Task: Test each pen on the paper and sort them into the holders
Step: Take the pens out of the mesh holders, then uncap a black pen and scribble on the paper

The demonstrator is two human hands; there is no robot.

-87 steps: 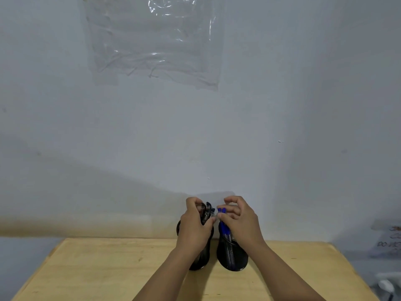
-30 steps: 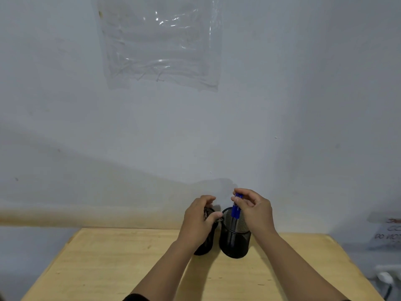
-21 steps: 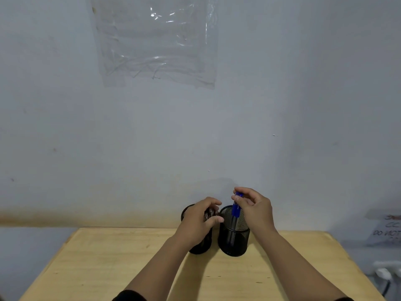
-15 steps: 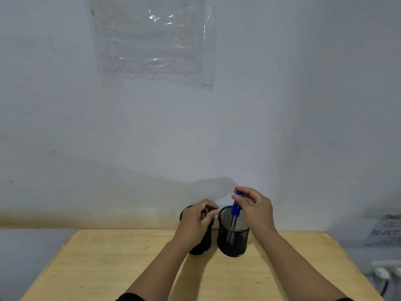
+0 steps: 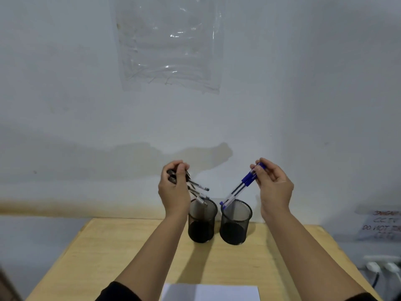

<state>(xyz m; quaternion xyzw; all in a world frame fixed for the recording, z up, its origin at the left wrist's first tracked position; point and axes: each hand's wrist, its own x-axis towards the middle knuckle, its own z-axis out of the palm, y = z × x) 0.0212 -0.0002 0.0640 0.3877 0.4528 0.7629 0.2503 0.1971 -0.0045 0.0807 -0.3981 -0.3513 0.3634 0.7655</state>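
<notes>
Left hand [image 5: 174, 192] is raised above the left holder [image 5: 202, 222], fingers closed around a bundle of black pens [image 5: 195, 190]; the pen tips are angled down to the right, and the lowest tip is seen just over the holder's rim. Both mesh holders are stood upright on the wooden surface [image 5: 130, 253], side by side and close together, the right holder [image 5: 236, 222] just beside the left. Blue pens [image 5: 240, 187] are pinched at their capped ends between the thumb and fingers of the right hand [image 5: 273, 187], slanted down to the left, their lower ends at the right holder's rim. A sheet of white paper [image 5: 210, 293] is laid at the near edge of the surface.
</notes>
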